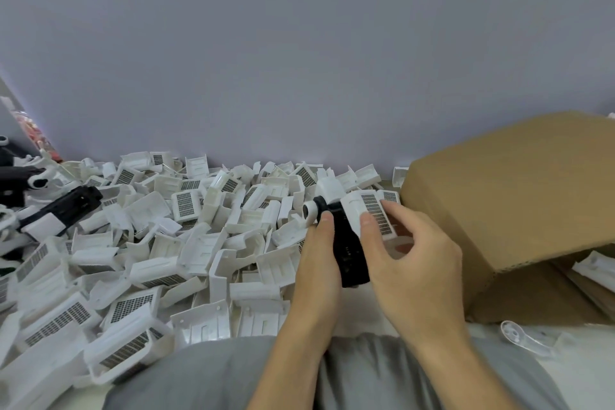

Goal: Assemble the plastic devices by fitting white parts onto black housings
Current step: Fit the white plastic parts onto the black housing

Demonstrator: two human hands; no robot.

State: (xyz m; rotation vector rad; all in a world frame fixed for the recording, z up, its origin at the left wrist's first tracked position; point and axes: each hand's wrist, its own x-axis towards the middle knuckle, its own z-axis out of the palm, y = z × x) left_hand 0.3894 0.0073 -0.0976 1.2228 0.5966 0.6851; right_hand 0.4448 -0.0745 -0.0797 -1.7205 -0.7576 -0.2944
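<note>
I hold a black housing (350,251) upright and slightly tilted in front of me, with a round white-ringed end (308,210) at its top left. My left hand (317,263) grips the housing from the left, thumb on its upper edge. My right hand (409,256) holds a white part with a dark grid panel (369,213) against the housing's upper right side, thumb pressed on the part. A large heap of loose white parts (159,243) covers the surface to the left.
An open cardboard box (519,206) lies on its side at the right, with white pieces inside (595,268). Assembled black-and-white units (60,210) lie at the far left. A clear plastic piece (525,338) rests near my right knee. My grey-clad legs (206,376) fill the foreground.
</note>
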